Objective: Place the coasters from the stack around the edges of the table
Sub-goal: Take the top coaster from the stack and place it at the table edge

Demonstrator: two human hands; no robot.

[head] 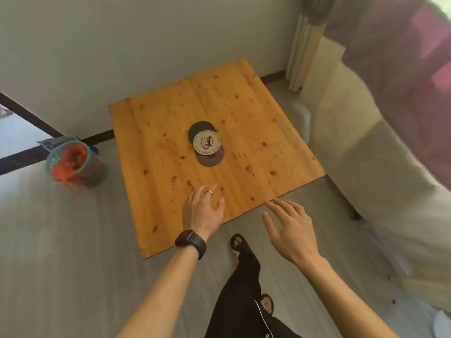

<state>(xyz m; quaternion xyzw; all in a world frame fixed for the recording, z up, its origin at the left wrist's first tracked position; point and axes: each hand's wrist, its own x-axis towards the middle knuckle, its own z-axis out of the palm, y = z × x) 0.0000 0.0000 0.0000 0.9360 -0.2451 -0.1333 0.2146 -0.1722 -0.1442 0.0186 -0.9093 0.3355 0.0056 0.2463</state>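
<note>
A loose stack of round coasters (207,142) lies in the middle of the low wooden table (256,113). The top one is pale with a dark mug print; a dark coaster sticks out behind it and a brown one in front. My left hand (203,208), with a ring and a black wrist band, hovers over the table's near edge, fingers spread and holding nothing. My right hand (288,225) is open over the floor just off the near edge, its fingertips close to the rim. Both hands are well short of the stack.
A small woven basket (78,162) with red netting stands on the floor left of the table. A pale sofa (380,167) runs along the right side, curtains behind it. My legs and sandalled feet (240,247) are on the grey floor before the table.
</note>
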